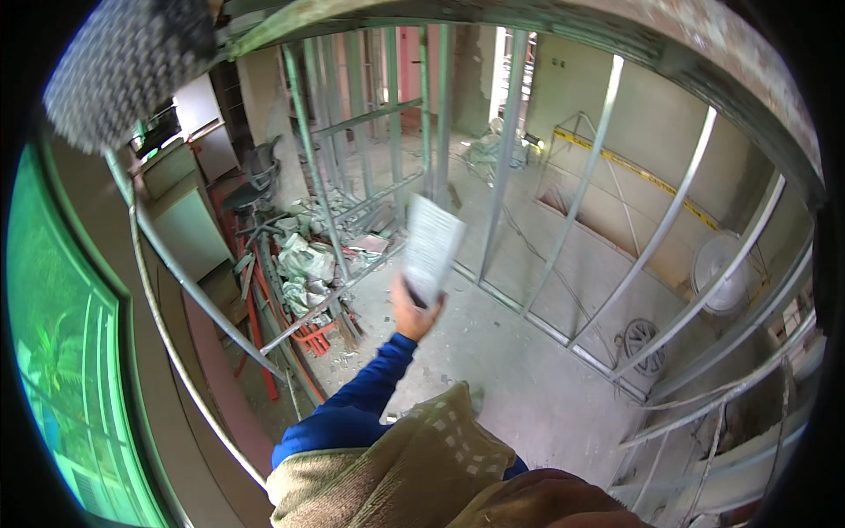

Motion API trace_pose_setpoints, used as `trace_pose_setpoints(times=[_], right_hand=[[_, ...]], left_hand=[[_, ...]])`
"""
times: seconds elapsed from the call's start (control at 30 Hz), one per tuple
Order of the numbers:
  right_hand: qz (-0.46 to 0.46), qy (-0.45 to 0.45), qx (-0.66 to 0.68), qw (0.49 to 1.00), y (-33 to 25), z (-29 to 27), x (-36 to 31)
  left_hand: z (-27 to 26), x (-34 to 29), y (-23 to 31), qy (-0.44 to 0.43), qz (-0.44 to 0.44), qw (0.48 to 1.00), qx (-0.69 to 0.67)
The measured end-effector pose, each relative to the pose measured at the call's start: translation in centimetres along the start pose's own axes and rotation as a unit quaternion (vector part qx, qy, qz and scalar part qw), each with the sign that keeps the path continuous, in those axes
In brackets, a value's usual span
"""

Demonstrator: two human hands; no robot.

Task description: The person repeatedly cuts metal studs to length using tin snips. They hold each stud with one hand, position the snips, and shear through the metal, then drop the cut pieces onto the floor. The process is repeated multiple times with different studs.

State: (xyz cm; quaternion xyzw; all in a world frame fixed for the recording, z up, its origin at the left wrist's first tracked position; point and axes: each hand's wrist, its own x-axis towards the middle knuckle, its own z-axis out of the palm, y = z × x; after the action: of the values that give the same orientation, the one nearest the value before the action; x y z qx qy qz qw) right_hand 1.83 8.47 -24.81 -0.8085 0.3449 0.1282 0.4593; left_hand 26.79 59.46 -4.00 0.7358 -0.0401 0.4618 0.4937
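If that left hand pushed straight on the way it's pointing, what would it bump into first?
Beyond the pale flat piece it holds, the left hand would probably meet the upright metal posts first; which one it would hit, and how far off, is hard to tell.

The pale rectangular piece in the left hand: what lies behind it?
Around the pale piece, grey floor and metal studs show; whatever lies directly behind it is covered.

The left arm, clothed in a long blue fabric sleeve (368,383), is extended from the near left toward the middle; the bare left hand (415,314) is raised, its fingers curled in a grip.
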Motion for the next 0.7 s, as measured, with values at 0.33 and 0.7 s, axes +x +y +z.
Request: trace_pose_setpoints(times=[0.33,0.7], right_hand=[[-0.113,-0.124,-0.065,0.984,-12.0,9.3,0.8],[-0.084,-0.125,-0.073,0.986,-13.4,15.6,-0.5]], left_hand=[[-20.7,30.4,15.6,0.409,0.276,0.837,0.236],[-21.0,60.8,30.9,-0.078,0.198,0.761,0.613]])
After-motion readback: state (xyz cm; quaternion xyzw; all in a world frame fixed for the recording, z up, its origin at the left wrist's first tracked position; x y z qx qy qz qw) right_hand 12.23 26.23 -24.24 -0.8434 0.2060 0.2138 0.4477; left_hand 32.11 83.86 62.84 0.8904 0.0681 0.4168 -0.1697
